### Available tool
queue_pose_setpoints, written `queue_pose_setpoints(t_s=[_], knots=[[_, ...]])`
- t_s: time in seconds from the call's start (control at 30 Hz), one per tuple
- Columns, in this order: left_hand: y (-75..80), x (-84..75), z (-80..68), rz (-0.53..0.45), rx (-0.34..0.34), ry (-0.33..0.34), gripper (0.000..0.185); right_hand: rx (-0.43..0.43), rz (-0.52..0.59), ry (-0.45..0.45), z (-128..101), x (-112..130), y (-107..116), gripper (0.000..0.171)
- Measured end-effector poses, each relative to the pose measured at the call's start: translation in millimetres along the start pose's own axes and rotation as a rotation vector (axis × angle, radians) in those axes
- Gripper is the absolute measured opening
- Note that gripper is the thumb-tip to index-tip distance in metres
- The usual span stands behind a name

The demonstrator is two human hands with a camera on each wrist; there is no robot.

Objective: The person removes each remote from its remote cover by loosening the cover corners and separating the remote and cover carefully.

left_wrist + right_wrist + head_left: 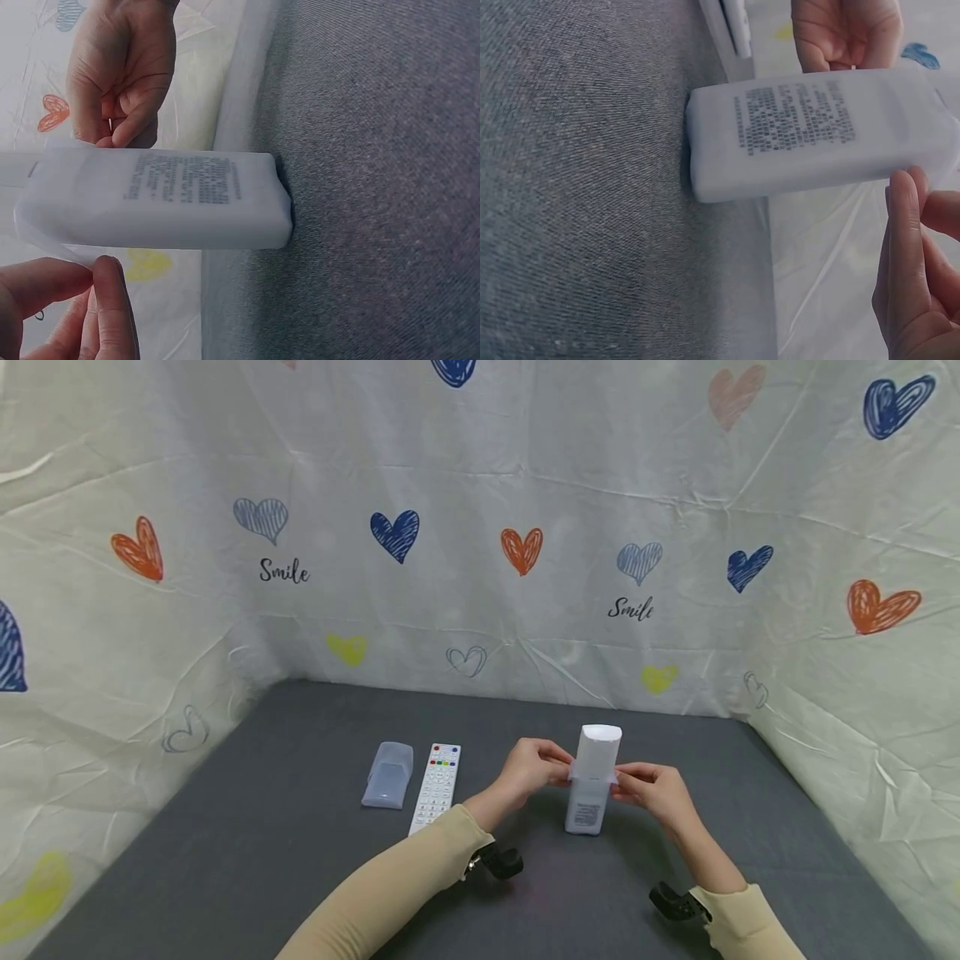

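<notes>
A white remote control (pixel 600 752) stands upright on the table, its lower part inside a translucent soft sleeve (pixel 588 814). Through the sleeve (pixel 161 217) a block of dark printed text shows. With thumb and fingers, my left hand (pixel 525 771) pinches the flared rim of the sleeve on the left side. On the opposite side my right hand (pixel 662 791) pinches the rim in the same way. In the right wrist view, the base of the sleeve (pixel 727 176) touches the table. The remote's buttons are not visible from here.
Left of the hands lies a white remote with many buttons (pixel 437 783), partly hidden behind the left forearm. Beside it is a second translucent sleeve (pixel 388 777). A dark grey cloth (pixel 262 852) covers the table, and a white heart-printed curtain (pixel 465 610) surrounds it.
</notes>
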State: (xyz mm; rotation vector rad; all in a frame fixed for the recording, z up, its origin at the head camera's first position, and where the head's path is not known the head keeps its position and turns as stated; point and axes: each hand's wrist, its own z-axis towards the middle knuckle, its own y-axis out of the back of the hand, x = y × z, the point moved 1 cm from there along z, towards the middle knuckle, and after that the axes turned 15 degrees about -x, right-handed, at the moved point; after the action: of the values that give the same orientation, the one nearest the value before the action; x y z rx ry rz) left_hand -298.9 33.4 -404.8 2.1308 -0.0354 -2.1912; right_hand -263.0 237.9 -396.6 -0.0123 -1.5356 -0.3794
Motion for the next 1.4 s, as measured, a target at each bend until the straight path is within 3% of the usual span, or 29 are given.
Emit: queue_pose_setpoints(t_s=[1.1,1.4], knots=[[-4.9,11.4,-4.4,-0.012,0.007,0.025,0.012,0.049,-0.056,-0.032,-0.2,-10.8,0.7,0.031],[-5.1,14.3,-4.5,0.016,0.014,0.006,0.010,0.049,-0.071,-0.047,-0.4,-13.4,0.2,0.030]])
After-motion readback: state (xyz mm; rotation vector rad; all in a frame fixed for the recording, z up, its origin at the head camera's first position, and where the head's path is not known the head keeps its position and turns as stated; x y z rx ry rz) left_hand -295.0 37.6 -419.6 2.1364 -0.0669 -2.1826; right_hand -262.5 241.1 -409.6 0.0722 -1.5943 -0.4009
